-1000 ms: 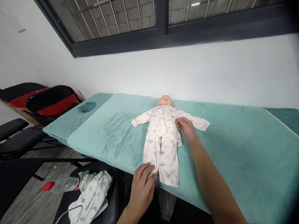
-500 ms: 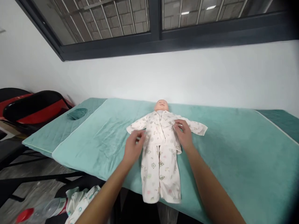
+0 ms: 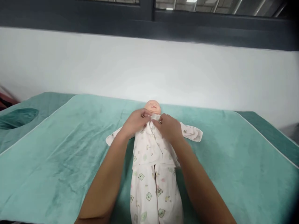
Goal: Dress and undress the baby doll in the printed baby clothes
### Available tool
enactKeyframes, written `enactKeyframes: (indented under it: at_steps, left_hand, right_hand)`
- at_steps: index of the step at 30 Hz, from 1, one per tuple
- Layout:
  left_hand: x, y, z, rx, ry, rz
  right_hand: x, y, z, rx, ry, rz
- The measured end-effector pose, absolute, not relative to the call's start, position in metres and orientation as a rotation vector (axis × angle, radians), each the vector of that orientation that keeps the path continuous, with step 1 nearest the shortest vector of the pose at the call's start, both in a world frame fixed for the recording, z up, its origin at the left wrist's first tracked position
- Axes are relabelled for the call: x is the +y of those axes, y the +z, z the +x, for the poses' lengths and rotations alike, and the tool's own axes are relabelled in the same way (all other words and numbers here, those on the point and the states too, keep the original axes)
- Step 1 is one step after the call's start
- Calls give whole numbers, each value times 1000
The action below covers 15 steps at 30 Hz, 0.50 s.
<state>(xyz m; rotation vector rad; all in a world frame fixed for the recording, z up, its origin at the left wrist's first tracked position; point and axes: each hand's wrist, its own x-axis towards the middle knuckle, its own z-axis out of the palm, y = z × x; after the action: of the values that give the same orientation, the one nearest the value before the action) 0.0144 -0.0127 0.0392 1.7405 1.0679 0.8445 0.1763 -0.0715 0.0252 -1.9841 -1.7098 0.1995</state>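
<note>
A baby doll [image 3: 153,106] lies on its back, its head toward the wall. It wears a white printed baby shirt [image 3: 147,149] with long sleeves spread to both sides, and matching trousers [image 3: 144,189] stretch toward me. My left hand [image 3: 137,122] is closed at the shirt's collar on the left, just under the doll's chin. On the other side of the neck opening, my right hand [image 3: 170,126] pinches the collar edge, fingers bent. Both hands cover the upper chest and shoulders of the shirt. The front panels overlap below them.
Under the doll is a green padded bed [image 3: 70,149] with pale piping and a face hole [image 3: 20,118] at its left end. Behind it runs a white wall [image 3: 116,68] below a dark window frame [image 3: 112,23]. Part of a red and black chair [image 3: 7,101] shows at far left.
Both hands have moved up from the shirt's sides to its collar and closer together. My view has come nearer and turned, so the bottle and cloth at lower left are out of sight.
</note>
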Motion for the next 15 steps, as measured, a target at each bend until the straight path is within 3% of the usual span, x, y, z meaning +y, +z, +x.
enactKeyframes:
  at_steps: [3,5,7,10,15]
  left_hand:
    - [-15,41,12,981,1015,1481]
    - [-19,42,13,905,934,1460]
    - [-20,41,16,817,842,1491]
    - [-15,33,20,942,1004,1558]
    - [1,15,28,1241,1075,1893]
  right_hand:
    - [-54,37,165,-1719,262,-2209]
    - [-50,34,164,-1701,263,-2220]
    - [-51,27,167,-1660,212,-2161]
    - [-52,15,172,-1535,174,-2017]
    - [-50,15,170,-1239,457,-1678]
